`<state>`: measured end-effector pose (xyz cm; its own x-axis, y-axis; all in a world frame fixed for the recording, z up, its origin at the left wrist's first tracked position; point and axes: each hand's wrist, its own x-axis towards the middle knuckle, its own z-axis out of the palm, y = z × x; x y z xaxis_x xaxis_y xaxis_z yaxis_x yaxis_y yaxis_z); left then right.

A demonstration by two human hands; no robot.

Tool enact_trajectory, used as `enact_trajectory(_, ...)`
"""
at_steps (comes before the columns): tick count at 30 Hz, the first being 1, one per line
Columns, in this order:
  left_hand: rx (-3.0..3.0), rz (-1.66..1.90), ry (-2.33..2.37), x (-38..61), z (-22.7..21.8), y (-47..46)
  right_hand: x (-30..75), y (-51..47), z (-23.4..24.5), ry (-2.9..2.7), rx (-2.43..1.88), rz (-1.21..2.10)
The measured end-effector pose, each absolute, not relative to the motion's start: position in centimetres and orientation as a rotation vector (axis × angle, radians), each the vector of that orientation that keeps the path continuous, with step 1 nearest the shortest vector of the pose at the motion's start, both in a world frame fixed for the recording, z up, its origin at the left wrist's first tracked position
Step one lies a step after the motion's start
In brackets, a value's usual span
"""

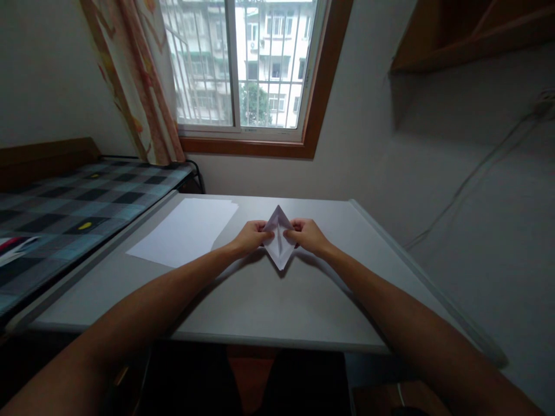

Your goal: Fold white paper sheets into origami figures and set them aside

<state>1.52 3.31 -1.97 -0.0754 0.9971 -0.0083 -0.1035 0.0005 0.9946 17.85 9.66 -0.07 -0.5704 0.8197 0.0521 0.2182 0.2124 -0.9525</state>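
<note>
A small folded white paper (278,248), diamond-shaped with a point towards me and a point away, sits at the middle of the grey table (260,306). My left hand (251,237) pinches its left corner with fingers closed. My right hand (307,235) pinches its right corner the same way. Both forearms reach in from the near edge of the table.
A stack of plain white sheets (186,230) lies on the table to the left of my hands. A bed with a checked cover (73,208) runs along the table's left side. A window (243,63) with a curtain (139,81) is behind; a wall is close on the right.
</note>
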Motion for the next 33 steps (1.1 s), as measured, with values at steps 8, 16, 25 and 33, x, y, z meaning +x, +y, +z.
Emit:
enact_trajectory(8,1.117,1.302,1.210,1.4,-1.6,3.1,18.1,10.0,-0.3,-1.937,-0.943,1.385)
enact_trajectory(16,1.094,1.304,1.204,1.6,-1.5,2.9,18.3,10.2,-0.3,-1.917,-0.928,1.438)
enact_trajectory(25,0.958,1.305,1.264,1.5,-1.3,3.1,18.3,10.4,-0.4,-1.927,-0.879,1.372)
enact_trajectory(33,0.711,1.411,1.271,0.2,-1.9,3.9,19.7,10.0,1.4,-2.118,-0.756,0.792)
